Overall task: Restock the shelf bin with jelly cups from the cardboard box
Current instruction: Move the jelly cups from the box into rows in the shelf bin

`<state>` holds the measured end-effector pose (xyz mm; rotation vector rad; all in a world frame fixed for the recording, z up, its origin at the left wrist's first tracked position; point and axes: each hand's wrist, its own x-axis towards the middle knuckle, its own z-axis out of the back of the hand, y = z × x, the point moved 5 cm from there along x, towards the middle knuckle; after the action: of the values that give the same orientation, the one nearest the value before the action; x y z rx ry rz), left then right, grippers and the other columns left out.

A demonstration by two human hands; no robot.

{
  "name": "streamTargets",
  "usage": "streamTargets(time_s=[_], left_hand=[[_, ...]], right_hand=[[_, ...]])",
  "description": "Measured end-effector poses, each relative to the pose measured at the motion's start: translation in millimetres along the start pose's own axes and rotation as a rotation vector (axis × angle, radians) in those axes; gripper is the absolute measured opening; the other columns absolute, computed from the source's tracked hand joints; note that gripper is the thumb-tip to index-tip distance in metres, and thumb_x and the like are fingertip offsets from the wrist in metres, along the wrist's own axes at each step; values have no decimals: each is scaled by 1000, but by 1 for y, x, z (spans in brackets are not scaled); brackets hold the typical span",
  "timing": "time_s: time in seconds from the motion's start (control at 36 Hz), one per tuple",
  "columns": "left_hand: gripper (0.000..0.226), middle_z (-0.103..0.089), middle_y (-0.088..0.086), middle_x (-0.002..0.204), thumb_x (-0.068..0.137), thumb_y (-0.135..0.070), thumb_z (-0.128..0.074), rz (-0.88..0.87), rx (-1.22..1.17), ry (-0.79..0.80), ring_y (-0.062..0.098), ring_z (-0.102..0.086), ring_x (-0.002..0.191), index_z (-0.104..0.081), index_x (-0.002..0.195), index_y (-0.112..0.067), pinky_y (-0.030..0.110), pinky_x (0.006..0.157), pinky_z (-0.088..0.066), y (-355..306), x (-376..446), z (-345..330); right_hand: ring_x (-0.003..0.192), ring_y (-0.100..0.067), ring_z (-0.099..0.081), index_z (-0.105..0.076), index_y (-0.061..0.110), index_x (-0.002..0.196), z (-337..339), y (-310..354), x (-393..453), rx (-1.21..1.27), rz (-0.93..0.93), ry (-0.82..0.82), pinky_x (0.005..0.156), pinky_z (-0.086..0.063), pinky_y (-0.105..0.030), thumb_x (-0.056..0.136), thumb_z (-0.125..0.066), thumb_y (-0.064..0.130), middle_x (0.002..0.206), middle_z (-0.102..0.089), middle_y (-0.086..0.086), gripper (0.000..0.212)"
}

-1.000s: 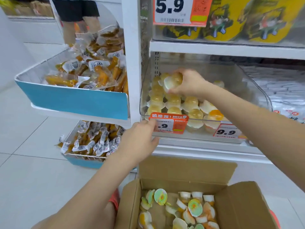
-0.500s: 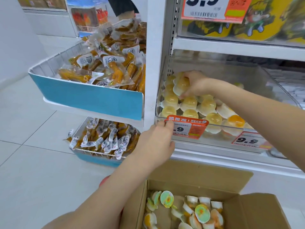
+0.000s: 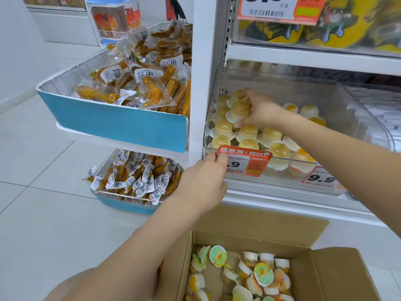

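Head view: the white shelf unit [image 3: 312,55] fills the upper right, from about 12 to 3 o'clock, and its clear shelf bin [image 3: 358,118] sits on the middle tier. Below it, at 5 o'clock, the open cardboard box [image 3: 260,222] rests on the floor with jelly cups [image 3: 262,272] scattered inside, most lying on their sides. At 10 o'clock a blue-fronted wire basket [image 3: 117,124] holds yellow snack packets, with a second one below it.

Inside the bin, upturned cups stand in rows along the left and front; the right rear at 2 o'clock looks thinly filled. The right hand [image 3: 262,109] reaches in over the rim, its grip curled round one jelly cup [image 3: 238,109] held dome-up above the back-left rows. The left hand [image 3: 206,179] is at the bin's front left corner, fingers pressed against the red price tag [image 3: 245,162], apparently steadying the bin; whether it pinches the tag is hard to tell.

The step in hand seems to be seating this cup. To do it well, lower it straight onto its flat lid beside a neighbour so the row stays tight, keep the dome upward like the rest, and let go only once it sits level. Keep the left hand bracing the front so the bin does not slide.
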<state>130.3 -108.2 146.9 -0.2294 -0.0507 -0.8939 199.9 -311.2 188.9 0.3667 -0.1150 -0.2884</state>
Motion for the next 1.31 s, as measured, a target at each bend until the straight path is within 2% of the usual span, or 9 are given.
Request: streamTargets(time_s=[0.08, 0.22, 0.39, 0.56, 0.78, 0.94, 1.14, 1.22, 1.31], left_hand=[[33, -53, 5, 114, 92, -26, -49, 5, 19, 1, 27, -58, 95, -38, 121, -15, 32, 60, -39, 2, -3, -1], [22, -59, 3, 107, 93, -27, -47, 11, 49, 93, 26, -59, 95, -49, 112, -16, 30, 61, -38, 2, -15, -14], [22, -59, 3, 114, 91, -26, -52, 79, -138, 239, 24, -57, 104, -53, 112, -18, 32, 75, -44, -12, -46, -80], [31, -56, 5, 114, 85, -19, -60, 63, -259, 539, 23, -54, 106, -54, 115, -17, 35, 84, -47, -12, -92, -190], [46, -51, 7, 128, 82, -9, -61, 108, -291, 798, 24, -51, 114, -48, 126, -15, 33, 89, -46, -9, -146, -300], [42, -50, 6, 116, 78, -10, -66, 73, -219, 970, 23, -52, 104, -49, 116, -16, 33, 83, -47, -3, -170, -344], [48, -43, 5, 128, 83, -5, -60, -89, -52, 1081, 24, -42, 122, -48, 127, -20, 40, 96, -45, -5, -180, -380], [52, -40, 5, 133, 85, -3, -56, -168, 52, 1081, 25, -35, 128, -44, 132, -20, 38, 98, -41, -8, -180, -386], [55, -39, 4, 137, 85, 1, -54, -242, 143, 1034, 25, -29, 132, -41, 135, -17, 37, 99, -34, -12, -180, -387]], right_hand=[[112, -22, -54, -40, 19, 133, 14, -4, -22, 93, -4, -95, 89, -45, -32, 68, -84, 32, 127, -55, -5, 80], [102, -9, -58, -57, 19, 115, 39, -14, -109, 270, 61, -363, 93, -48, -28, 71, -81, 31, 108, -61, 7, 51], [91, -7, -59, -57, 22, 99, 2, -38, -230, 396, 112, -410, 84, -48, -17, 77, -77, 14, 97, -63, 9, 30], [95, 7, -53, -52, 39, 97, -127, -98, -299, 345, -74, 63, 80, -38, -3, 75, -78, 25, 98, -58, 20, 37], [108, -11, -53, -54, 24, 115, -266, -165, -349, 226, -259, 520, 90, -46, -28, 78, -75, 25, 113, -57, 5, 43], [119, -19, -46, -49, 29, 124, -319, -168, -358, 133, -242, 682, 97, -42, -40, 77, -73, 32, 127, -52, 1, 52], [132, -21, -28, -37, 28, 138, -342, -149, -345, -164, 104, 747, 106, -25, -36, 85, -64, 30, 143, -38, 5, 60], [124, -21, -36, -44, 25, 130, -347, -144, -342, -161, 159, 773, 98, -32, -34, 82, -66, 32, 132, -46, 2, 53], [110, -21, -50, -46, 23, 123, -351, -148, -350, -77, 56, 881, 81, -47, -34, 79, -68, 40, 122, -52, -1, 51]])
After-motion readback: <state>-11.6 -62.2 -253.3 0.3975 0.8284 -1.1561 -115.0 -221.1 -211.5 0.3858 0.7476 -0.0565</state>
